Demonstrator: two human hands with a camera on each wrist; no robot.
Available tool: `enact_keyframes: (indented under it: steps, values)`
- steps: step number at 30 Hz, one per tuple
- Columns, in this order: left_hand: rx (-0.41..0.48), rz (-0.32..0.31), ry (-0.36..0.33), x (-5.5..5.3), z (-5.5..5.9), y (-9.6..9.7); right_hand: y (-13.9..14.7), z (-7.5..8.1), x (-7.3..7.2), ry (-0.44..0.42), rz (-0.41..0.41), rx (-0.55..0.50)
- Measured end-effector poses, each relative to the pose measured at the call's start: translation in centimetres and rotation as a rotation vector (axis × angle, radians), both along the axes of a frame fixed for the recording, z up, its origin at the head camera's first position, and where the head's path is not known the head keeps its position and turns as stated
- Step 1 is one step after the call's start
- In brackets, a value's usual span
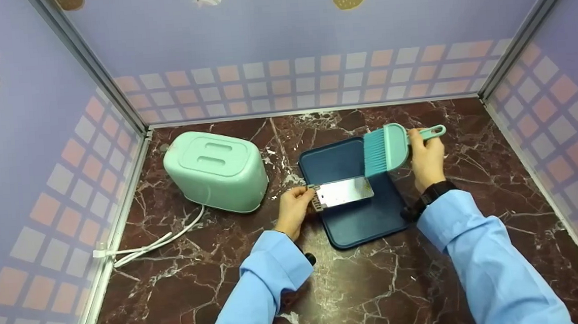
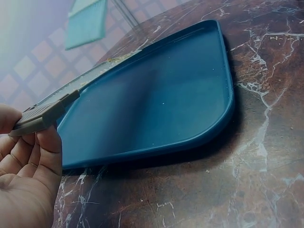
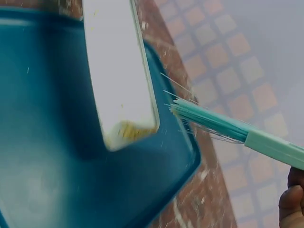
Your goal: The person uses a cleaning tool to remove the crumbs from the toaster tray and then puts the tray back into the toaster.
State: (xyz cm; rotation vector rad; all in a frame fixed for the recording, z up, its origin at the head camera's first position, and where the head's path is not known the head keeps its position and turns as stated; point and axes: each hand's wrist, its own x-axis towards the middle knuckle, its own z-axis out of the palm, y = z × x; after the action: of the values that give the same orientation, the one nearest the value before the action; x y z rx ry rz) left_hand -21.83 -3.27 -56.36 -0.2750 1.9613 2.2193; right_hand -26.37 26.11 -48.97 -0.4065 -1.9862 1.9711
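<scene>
My left hand [image 1: 294,210] pinches the brown end grip [image 2: 40,116] of a slim metal crumb tray [image 1: 344,192] between thumb and fingers. The crumb tray reaches out over a dark blue tray [image 1: 367,227]. Yellowish crumbs [image 3: 133,131] gather at its far end in the right wrist view. My right hand [image 1: 429,162] grips the handle of a mint-green brush [image 1: 396,147] with teal bristles. Those bristles [image 3: 204,114] hang beside the crumb-tray end, over the blue tray's far right part.
A mint-green toaster [image 1: 213,172] with two covered slots stands on the left of the marbled tabletop [image 1: 186,296]. Its white cord [image 1: 157,245] runs to the left wall. Pale bits [image 1: 270,153] lie between toaster and blue tray. Patterned panels [image 1: 301,39] enclose the back and sides.
</scene>
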Motion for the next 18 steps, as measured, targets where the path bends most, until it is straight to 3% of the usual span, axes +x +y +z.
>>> enact_keyframes:
  steps: [4, 9, 17, 18]
  values:
    - [-0.017, 0.006, 0.008, 0.0, 0.0, 0.1, -2.1, 0.8, 0.2, 0.057, 0.046, -0.056]
    - [-0.04, 0.003, 0.014, 0.1, 0.0, 0.1, -5.2, 1.4, 1.1, 0.087, 0.175, -0.122]
    - [-0.066, -0.038, 0.004, 0.3, 0.3, 0.0, -7.7, -0.1, 2.3, 0.116, 0.351, -0.121]
    - [-0.066, -0.041, 0.002, 0.5, 0.8, -0.1, -7.7, -0.4, 2.3, 0.111, 0.362, -0.111]
